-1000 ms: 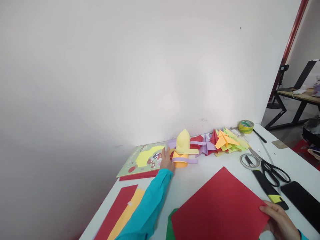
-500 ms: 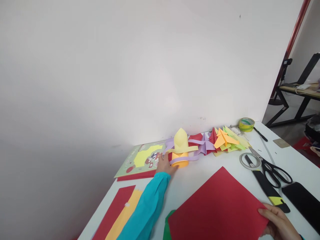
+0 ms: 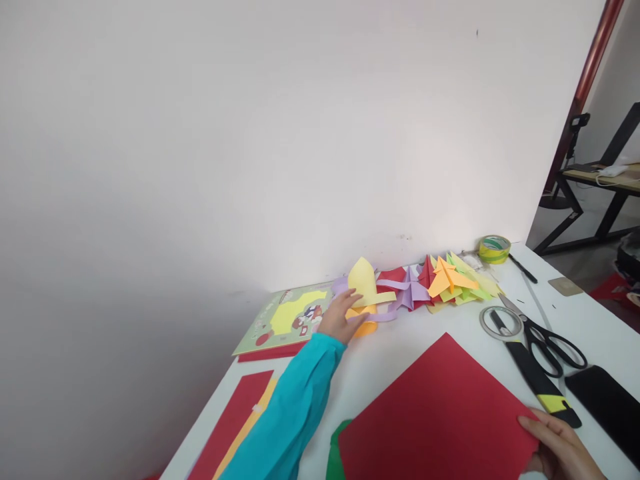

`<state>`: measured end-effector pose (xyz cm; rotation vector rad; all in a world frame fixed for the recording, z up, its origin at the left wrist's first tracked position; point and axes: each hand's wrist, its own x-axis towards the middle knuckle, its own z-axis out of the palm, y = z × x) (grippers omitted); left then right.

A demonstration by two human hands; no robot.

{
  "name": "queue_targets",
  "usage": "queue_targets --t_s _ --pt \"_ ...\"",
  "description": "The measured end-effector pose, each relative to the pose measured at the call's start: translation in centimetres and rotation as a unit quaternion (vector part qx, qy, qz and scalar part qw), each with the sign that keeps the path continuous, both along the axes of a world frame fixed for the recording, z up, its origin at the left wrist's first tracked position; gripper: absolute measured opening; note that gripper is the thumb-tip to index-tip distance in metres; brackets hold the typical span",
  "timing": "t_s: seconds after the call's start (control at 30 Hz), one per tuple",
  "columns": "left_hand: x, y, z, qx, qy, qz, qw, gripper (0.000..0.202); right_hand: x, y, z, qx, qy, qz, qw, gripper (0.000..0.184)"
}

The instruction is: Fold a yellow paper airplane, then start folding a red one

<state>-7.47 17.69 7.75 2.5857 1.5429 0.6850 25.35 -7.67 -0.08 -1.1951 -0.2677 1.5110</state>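
Observation:
My left hand, in a teal sleeve, reaches toward the back of the table with its fingers apart. It is in front of a pale yellow paper piece with a pointed top and a strip at its base. An orange paper piece below it is partly covered by my fingers; I cannot tell if they touch. At the lower right, my right hand pinches the corner of a red paper sheet between thumb and fingers. A green piece shows beneath the sheet's left corner.
Folded purple and orange paper planes lie along the wall. A tape roll, clear tape ring, scissors and utility knife lie right, beside a black object. A green booklet and red strip lie left.
My left hand has lifted and shifted slightly right, from beside the orange paper piece to in front of the yellow one. My right hand keeps the red sheet nearly still.

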Motion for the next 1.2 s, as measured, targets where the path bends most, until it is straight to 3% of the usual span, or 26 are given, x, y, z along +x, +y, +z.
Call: queue_targets --t_s 0.1,0.17,0.23,0.37,0.47,0.57,0.8,0.97,1.2 --pt "0.3 -4.4 -1.4 -0.015 0.013 -0.087 0.996 0.042 -0.2 -0.1 0.2 0.006 -0.033 -0.034 0.999 0.034" --pt "0.0 -7.9 -3.1 0.007 0.014 -0.170 0.985 0.046 -0.3 -0.1 0.2 0.016 -0.073 -0.038 0.996 0.037" --pt "-0.2 -11.7 -5.3 0.024 0.046 -0.247 0.968 0.068 -0.3 -0.1 -0.1 0.030 -0.113 -0.027 0.993 0.040" --pt "1.0 -18.4 -9.5 0.084 0.062 -0.271 0.957 0.096 -0.4 -0.3 -0.8 0.052 -0.189 0.009 0.981 0.043" --pt "2.5 -21.3 -11.0 0.067 0.092 -0.264 0.958 0.104 -1.0 -0.7 -0.8 0.047 -0.238 0.034 0.969 0.046" --pt "3.4 -22.7 -11.3 0.051 0.102 -0.229 0.967 0.096 -1.7 -1.3 -0.4 0.027 -0.279 0.071 0.957 0.049" --pt "2.8 -24.1 -12.2 0.086 0.096 -0.177 0.976 0.035 -0.6 -3.5 0.3 -0.019 -0.341 0.164 0.925 0.058" --pt "2.9 -25.1 -12.9 0.116 0.029 -0.136 0.983 0.024 -0.1 -4.5 1.0 -0.014 -0.455 0.104 0.884 0.051" --pt "2.6 -25.8 -12.9 0.094 0.028 -0.137 0.986 0.025 0.5 -4.0 1.0 -0.017 -0.315 0.100 0.944 0.043"
